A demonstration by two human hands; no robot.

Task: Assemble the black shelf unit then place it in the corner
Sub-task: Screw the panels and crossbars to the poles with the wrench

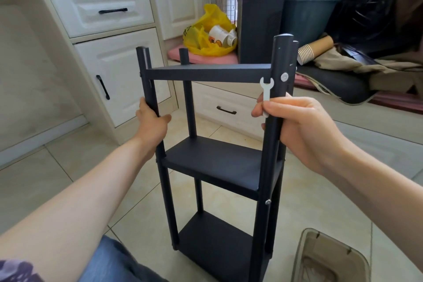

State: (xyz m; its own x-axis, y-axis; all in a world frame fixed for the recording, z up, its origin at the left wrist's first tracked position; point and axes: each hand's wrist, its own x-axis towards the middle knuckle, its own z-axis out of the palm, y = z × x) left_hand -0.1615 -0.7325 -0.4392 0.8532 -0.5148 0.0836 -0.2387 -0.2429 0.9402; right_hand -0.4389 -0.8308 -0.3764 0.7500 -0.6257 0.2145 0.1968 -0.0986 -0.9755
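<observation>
The black shelf unit point(212, 162) stands upright on the tiled floor in front of me, with three boards between four round posts. My left hand point(152, 119) grips the front left post just below the top board. My right hand point(295, 126) wraps the front right post and also pinches a small white wrench point(266, 92) between thumb and fingers. A silver bolt head point(284, 76) shows on the right post at the top board, another point(267, 201) lower down.
White cabinets with black handles point(103, 57) line the left and back. A yellow bag of rubbish point(209, 34), a black computer tower point(261, 11) and stacked paper cups point(313, 50) sit behind the shelf. A beige tray point(329, 258) lies at the lower right.
</observation>
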